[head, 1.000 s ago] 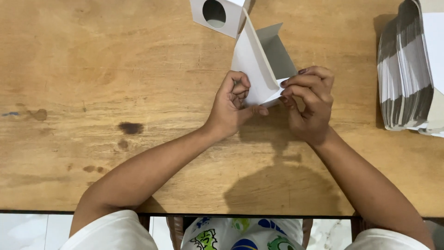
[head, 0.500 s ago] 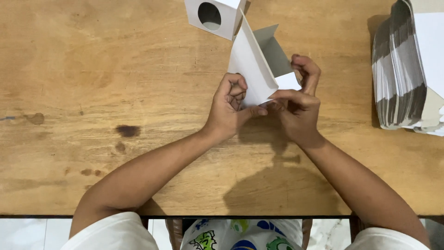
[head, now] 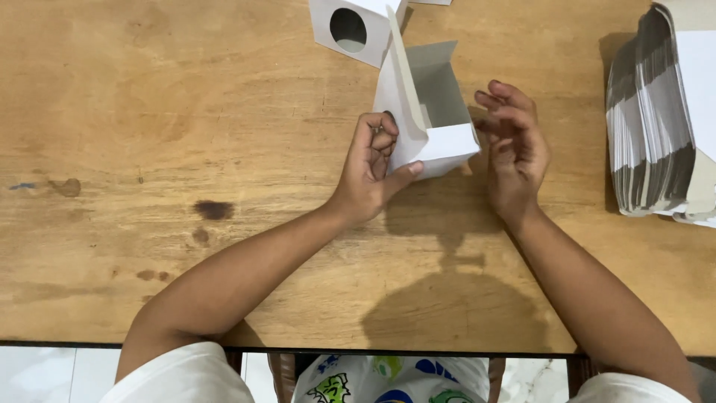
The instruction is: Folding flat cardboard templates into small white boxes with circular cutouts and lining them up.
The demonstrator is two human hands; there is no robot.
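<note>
A white cardboard box (head: 426,112), partly folded with a grey inside, stands open on the wooden table (head: 186,134). My left hand (head: 371,170) grips its near left corner, thumb under the white end flap and fingers curled on the side wall. My right hand (head: 516,153) hovers just right of the box, fingers spread and holding nothing, a small gap from the flap. A second white box with a round hole (head: 350,28) touches the far end of the folded one.
A thick stack of flat white and grey cardboard blanks (head: 660,112) lies at the table's right edge. Dark stains (head: 213,210) mark the wood at left. The table's near edge runs along the bottom, above my lap.
My right hand let go of the end flap and drew back to the right, opening its fingers. The flap now stands folded across the near end. My left hand kept its grip.
</note>
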